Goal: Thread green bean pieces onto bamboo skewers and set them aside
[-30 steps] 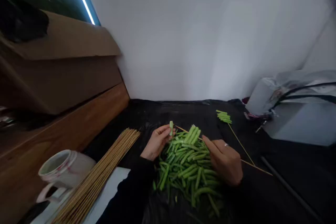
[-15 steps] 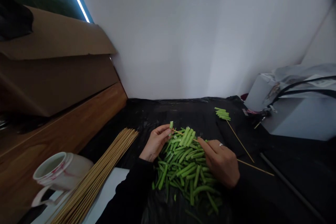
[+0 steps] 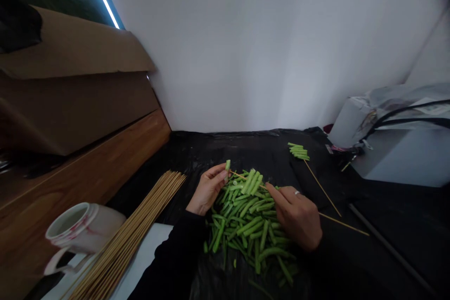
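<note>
The left hand [image 3: 207,190] pinches a short bean piece [image 3: 228,164] upright, with thumb and forefinger closed on its lower end. The right hand [image 3: 297,218] has thumb and forefinger together on a thin bamboo skewer [image 3: 241,176], whose tip sits just beside the bean piece. Below the 2 hands, a heap of cut green beans [image 3: 248,225] lies on a black plastic sheet [image 3: 239,150].

The pieces look light, stiff and slightly slick, and they could split if squeezed hard. A firm pinch near the middle of a piece seems safest. The skewer looks springy, so it seems best held close to its tip.

Beyond the heap lies a skewer threaded with beans [image 3: 298,152]. To the left are a bundle of skewers [image 3: 147,206] and a white mug [image 3: 82,229].
</note>
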Demonstrator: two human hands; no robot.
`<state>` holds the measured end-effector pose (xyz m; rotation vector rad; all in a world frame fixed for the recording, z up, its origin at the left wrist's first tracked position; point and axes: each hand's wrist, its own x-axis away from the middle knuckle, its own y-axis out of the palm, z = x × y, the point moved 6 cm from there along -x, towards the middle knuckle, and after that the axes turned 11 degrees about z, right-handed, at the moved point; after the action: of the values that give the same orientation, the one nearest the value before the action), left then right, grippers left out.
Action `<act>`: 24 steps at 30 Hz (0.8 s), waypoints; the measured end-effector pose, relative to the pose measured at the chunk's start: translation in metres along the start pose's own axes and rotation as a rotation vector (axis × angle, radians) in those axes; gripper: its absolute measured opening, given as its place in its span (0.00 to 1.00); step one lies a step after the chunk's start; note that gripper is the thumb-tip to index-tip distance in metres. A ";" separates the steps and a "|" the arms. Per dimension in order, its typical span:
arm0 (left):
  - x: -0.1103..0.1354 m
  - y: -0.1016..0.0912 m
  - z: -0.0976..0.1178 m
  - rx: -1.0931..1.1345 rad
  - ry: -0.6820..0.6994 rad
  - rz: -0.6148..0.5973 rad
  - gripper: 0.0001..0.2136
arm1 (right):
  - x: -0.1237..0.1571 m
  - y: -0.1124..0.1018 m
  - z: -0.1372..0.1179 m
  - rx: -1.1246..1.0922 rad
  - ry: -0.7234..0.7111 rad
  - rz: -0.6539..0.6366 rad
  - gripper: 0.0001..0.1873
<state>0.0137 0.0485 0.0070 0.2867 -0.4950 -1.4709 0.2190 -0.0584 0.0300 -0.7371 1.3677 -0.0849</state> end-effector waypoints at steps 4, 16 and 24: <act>0.001 0.000 0.001 -0.012 0.006 0.005 0.15 | 0.001 0.001 0.000 0.003 0.001 -0.009 0.22; -0.003 -0.003 -0.001 -0.174 0.147 0.041 0.14 | 0.000 0.000 -0.001 0.014 0.022 0.008 0.22; -0.002 0.001 -0.001 -0.118 0.116 0.030 0.13 | -0.001 0.000 -0.002 0.025 0.029 -0.002 0.21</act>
<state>0.0148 0.0501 0.0062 0.2681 -0.3167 -1.4390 0.2174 -0.0589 0.0306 -0.7189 1.3914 -0.1141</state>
